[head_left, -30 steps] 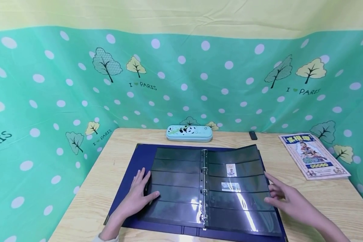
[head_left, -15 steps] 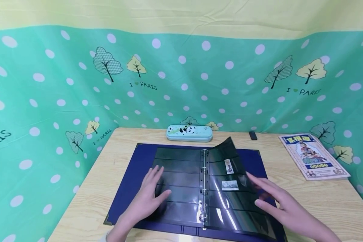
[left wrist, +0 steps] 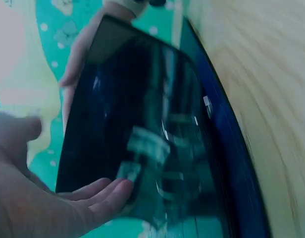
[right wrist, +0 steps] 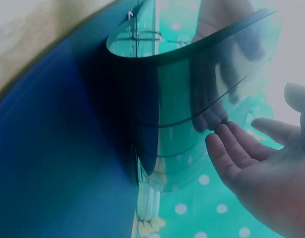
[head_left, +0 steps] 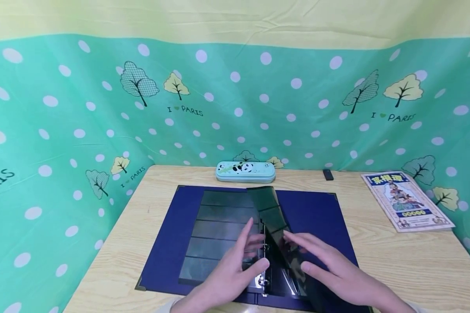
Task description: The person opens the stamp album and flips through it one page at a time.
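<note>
A dark blue ring binder (head_left: 313, 217) lies open on the table, a dark pocket page (head_left: 215, 237) flat on its left side. Another dark, glossy pocket page (head_left: 273, 217) stands raised and curved above the metal rings (head_left: 264, 282). My right hand (head_left: 336, 271) touches that page's right face with extended fingers, as the right wrist view shows at its fingertips (right wrist: 219, 144). My left hand (head_left: 232, 271) is on the page's other side, fingers stretched and thumb apart. In the left wrist view, two small pale pictures (left wrist: 147, 144) show on the raised page.
Behind the binder is a light blue panda pencil case (head_left: 245, 172). A small black object (head_left: 328, 174) lies to its right, and a colourful booklet (head_left: 407, 202) sits at the table's right. A green dotted curtain (head_left: 235, 113) hangs behind the wooden table (head_left: 125, 243).
The right-hand page has been lifted and swung leftward to stand near the rings, baring the blue right cover. My right hand moved left with it; my left hand moved right toward the rings.
</note>
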Demonstrator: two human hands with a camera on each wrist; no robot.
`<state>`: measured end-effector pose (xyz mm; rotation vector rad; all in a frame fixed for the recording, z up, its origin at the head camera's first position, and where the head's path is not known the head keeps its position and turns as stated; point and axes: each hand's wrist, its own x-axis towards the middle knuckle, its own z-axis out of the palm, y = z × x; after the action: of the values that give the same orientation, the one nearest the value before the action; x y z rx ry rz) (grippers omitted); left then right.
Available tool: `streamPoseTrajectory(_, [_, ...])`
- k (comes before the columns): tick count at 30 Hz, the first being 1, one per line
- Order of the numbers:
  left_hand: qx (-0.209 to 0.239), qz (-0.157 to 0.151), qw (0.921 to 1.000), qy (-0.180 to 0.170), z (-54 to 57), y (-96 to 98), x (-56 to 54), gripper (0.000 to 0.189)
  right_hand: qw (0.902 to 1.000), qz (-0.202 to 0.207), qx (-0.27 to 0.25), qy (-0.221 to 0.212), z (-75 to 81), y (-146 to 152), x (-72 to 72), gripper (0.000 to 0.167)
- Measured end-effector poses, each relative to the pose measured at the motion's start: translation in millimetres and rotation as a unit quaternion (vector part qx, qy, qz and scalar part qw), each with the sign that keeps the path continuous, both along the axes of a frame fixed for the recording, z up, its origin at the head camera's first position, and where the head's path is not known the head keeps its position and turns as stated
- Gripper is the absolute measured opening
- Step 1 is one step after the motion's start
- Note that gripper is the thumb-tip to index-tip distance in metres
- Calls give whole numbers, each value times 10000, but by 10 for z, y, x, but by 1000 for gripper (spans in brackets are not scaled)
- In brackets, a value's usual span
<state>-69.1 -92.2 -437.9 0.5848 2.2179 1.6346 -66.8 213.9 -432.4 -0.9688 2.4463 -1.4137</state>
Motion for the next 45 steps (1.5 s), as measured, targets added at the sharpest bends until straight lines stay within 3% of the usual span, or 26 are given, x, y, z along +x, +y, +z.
streamPoseTrajectory(4, [667, 158, 9957, -630, 38, 99, 15, 103, 9952, 503, -558, -631, -16, -82, -34, 64])
streamPoseTrajectory(8, [981, 553, 9899, -858, 53, 141, 28, 118, 9807, 1037, -1175, -1168, -51, -125, -77, 60])
streamPoseTrajectory(14, [1010, 956, 9877, -713, -18, 85, 32, 117, 9642, 1333, -1648, -1593, -136, -128, -102, 58])
streamPoseTrajectory(18, [777, 1125, 9893, -507, -40, 10, -1, 111, 9701, 1127, -1760, -1234, -168, -85, -95, 58])
streamPoseTrajectory(23, [891, 1485, 9832, -574, 38, -89, -70, 100, 9900, 445, -1274, -420, -200, 81, -102, 59])
streamPoseTrajectory(28, [1045, 1938, 9736, -596, 102, -241, -172, 86, 9983, -365, -288, -353, -224, 299, -134, 64])
streamPoseTrajectory(31, [920, 2090, 9716, -624, 124, -341, -224, 80, 9936, -744, 703, -476, -229, 442, -149, 68])
streamPoseTrajectory(35, [794, 2081, 9725, -679, 133, -440, -287, 76, 9808, -845, 1671, -539, -286, 633, -191, 78])
streamPoseTrajectory(41, [1127, 1867, 9734, -709, 127, -504, -353, 70, 9741, -717, 2146, -24, -472, 833, -286, 89])
streamPoseTrajectory(45, [1532, 1740, 9697, -770, 110, -525, -380, 69, 9709, -527, 2325, 226, -559, 862, -327, 99])
